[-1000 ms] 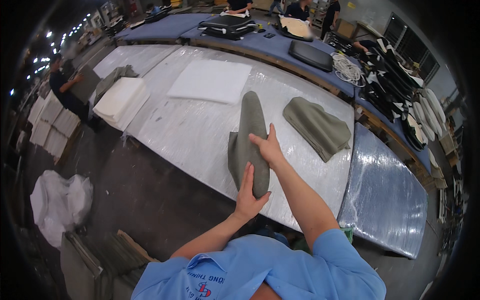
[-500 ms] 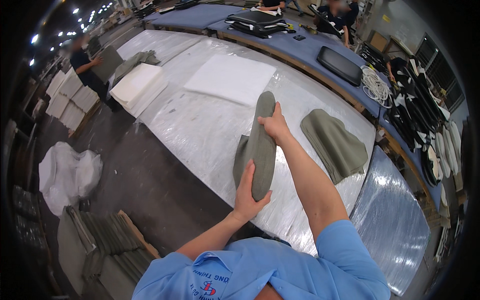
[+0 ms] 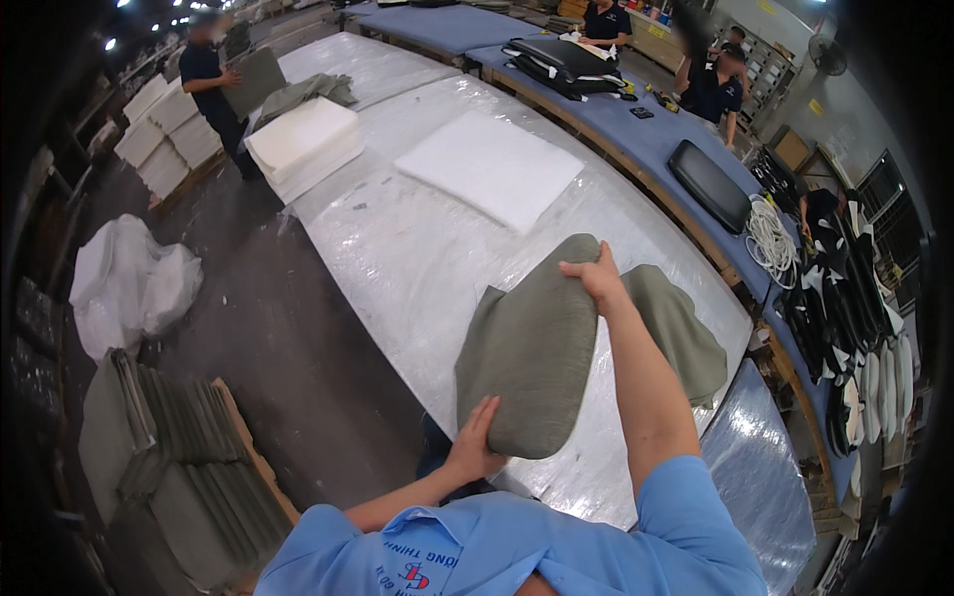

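Note:
A grey-green fabric-covered cushion (image 3: 537, 348) is held tilted above the plastic-wrapped table, its broad face showing. At its far right corner my right hand (image 3: 598, 280) grips the edge, thumb on the near face. My left hand (image 3: 475, 453) holds the near left corner, with fingers on the face and part of the palm hidden beneath. Loose fabric of the same colour spreads out at the cushion's left side. Behind my right forearm, a folded grey-green fabric piece (image 3: 676, 333) lies on the table, partly covered by the arm and cushion.
White padding sheets (image 3: 492, 169) lie mid-table, with a thicker white stack (image 3: 306, 149) at the far left corner. Stacked grey-green cushions (image 3: 189, 467) stand low on the left, near a plastic-wrapped bundle (image 3: 134, 283). Co-workers stand beyond a blue table (image 3: 636, 139) holding black cushions.
The cushion has turned from edge-on to showing its broad face. Both hands still hold it; my right hand has shifted right and nearer, my left slightly nearer.

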Demonstrator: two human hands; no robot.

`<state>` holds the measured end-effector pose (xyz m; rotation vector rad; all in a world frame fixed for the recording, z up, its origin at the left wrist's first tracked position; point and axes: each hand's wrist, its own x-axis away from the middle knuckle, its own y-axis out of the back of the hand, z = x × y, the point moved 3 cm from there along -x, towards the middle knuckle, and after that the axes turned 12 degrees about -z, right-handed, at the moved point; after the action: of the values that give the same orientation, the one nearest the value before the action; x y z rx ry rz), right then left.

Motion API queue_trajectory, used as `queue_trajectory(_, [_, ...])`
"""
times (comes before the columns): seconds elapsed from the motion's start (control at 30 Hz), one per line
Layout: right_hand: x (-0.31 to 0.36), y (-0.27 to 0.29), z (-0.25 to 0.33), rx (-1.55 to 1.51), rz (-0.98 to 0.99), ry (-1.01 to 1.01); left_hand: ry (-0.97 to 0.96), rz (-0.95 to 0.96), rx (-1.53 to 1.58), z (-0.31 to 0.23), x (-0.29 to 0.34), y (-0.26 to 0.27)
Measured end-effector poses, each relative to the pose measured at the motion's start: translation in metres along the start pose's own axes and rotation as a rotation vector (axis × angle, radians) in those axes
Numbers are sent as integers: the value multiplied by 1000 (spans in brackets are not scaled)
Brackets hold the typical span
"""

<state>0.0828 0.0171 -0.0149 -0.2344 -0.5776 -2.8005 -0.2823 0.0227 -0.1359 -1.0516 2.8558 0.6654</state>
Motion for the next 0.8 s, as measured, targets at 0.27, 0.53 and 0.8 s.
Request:
queue_trajectory(0.27, [-7,85,-79,-113,-90,-164,1539,116,1272,85,55,-30])
queue_trajectory(0.53, [69,151,-314,-522,-30,-723,1319,-183,1069,96,25,-18])
queue_trajectory(0.8, [158,62,-344,-845,9,-986,535,-266,682,-9,-108,27])
